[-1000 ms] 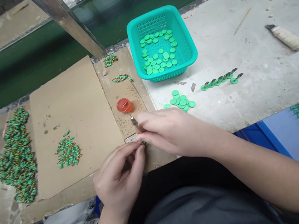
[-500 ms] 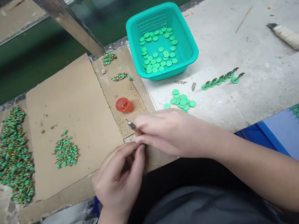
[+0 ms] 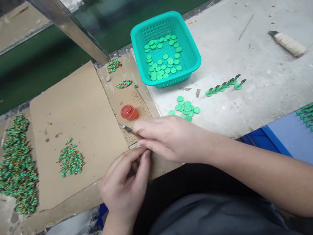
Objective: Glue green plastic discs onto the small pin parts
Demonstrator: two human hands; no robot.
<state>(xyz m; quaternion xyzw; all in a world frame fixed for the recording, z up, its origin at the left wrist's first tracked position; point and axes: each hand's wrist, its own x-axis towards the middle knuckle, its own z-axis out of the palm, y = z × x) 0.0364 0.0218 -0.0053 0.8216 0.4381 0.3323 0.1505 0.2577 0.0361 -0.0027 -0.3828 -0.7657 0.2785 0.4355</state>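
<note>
- The right hand (image 3: pixel 173 140) pinches a thin metal tool (image 3: pixel 129 130), its tip pointing toward the orange cap (image 3: pixel 129 112) on the cardboard (image 3: pixel 72 119);
- the left hand (image 3: pixel 126 183) presses its fingertips together just under the right, perhaps around a tiny part, too hidden to tell;
- loose green discs (image 3: pixel 186 108) lie near, before the teal basket (image 3: pixel 192 58).

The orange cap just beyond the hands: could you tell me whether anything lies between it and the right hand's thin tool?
Nothing visible does. The thin tool in the right hand points toward the orange cap, with only bare speckled cardboard between them.
</note>
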